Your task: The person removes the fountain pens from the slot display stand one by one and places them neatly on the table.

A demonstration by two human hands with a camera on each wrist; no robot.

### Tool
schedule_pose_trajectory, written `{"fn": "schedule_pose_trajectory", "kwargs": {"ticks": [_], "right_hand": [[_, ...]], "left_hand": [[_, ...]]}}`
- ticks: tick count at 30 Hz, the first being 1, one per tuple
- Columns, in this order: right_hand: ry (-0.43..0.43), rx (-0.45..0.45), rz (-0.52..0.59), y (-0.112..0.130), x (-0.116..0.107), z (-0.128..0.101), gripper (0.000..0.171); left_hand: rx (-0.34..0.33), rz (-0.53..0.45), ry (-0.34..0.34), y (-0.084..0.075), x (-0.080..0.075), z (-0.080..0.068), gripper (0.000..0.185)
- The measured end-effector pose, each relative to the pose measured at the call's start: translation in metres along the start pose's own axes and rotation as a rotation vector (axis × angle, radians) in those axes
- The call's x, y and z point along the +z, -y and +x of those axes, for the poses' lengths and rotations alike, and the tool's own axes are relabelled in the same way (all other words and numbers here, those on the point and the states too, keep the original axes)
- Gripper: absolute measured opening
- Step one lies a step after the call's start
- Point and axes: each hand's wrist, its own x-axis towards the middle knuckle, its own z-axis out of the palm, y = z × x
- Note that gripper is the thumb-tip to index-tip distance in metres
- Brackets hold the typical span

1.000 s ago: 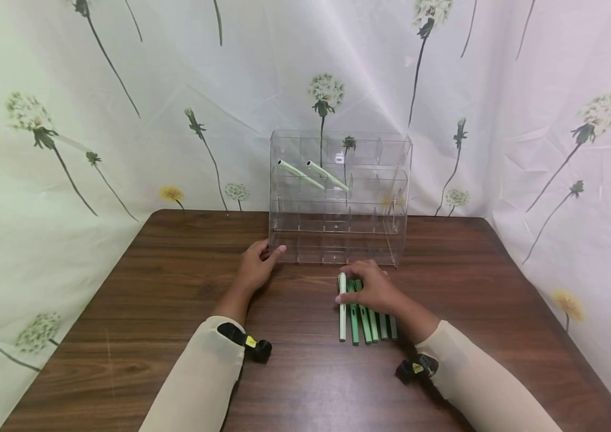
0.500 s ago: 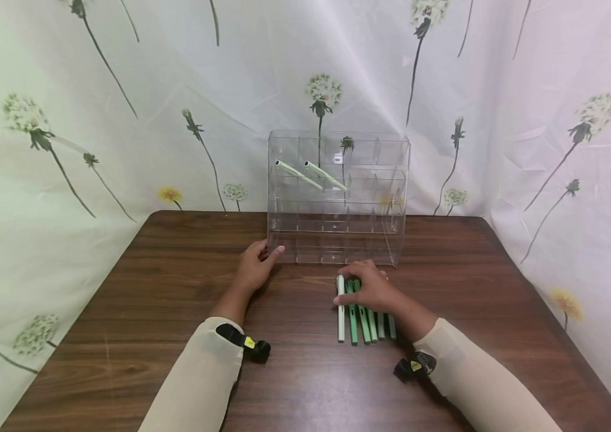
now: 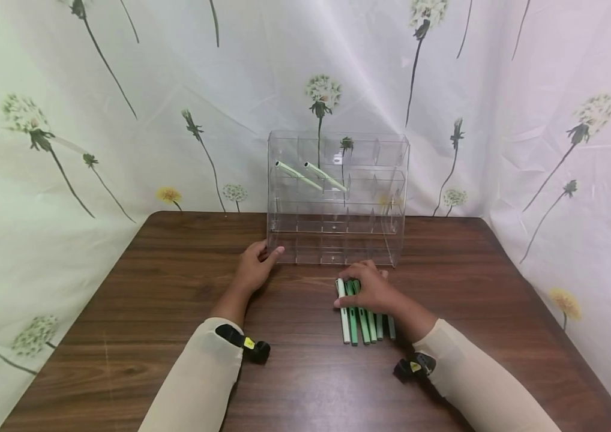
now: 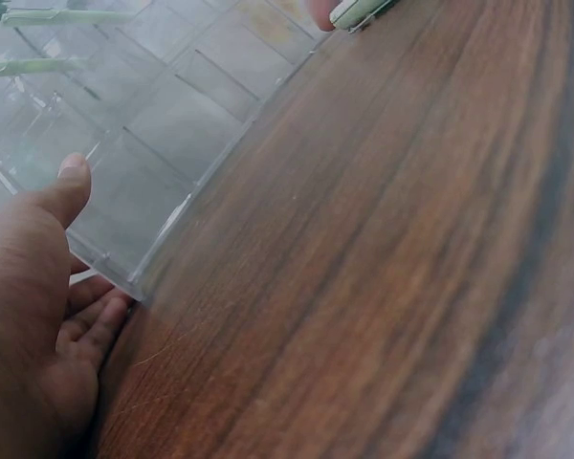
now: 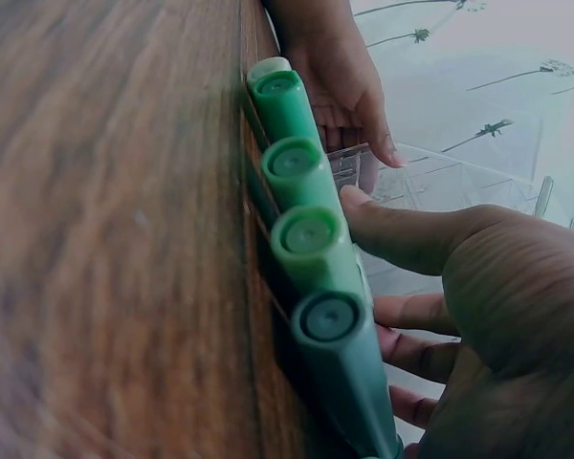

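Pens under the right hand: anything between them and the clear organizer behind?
Nothing visible. The right hand rests on the row of green pens lying on the table, and only a bare strip of wood separates them from the clear organizer. The left hand touches the organizer's left front corner, off to the side of that path.

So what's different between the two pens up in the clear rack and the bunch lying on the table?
The two pens in the rack lean at a slant inside upper compartments of the clear organizer; the pens on the table lie flat, side by side. The rack pair is untouched, while the right hand rests over the table bunch. The rack pens are pale green; the table ones run from pale to darker green. All look like the same slim kind of pen.
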Motion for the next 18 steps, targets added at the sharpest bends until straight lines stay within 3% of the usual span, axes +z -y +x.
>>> {"fn": "schedule_pose_trajectory", "kwargs": {"ticks": [18], "right_hand": [[0.027,0.036,-0.023,0.0049,-0.0025,-0.0043,0.064]], "left_hand": [[-0.004,-0.005,-0.003,0.0017,0.0003,0.0005,0.061]]}}
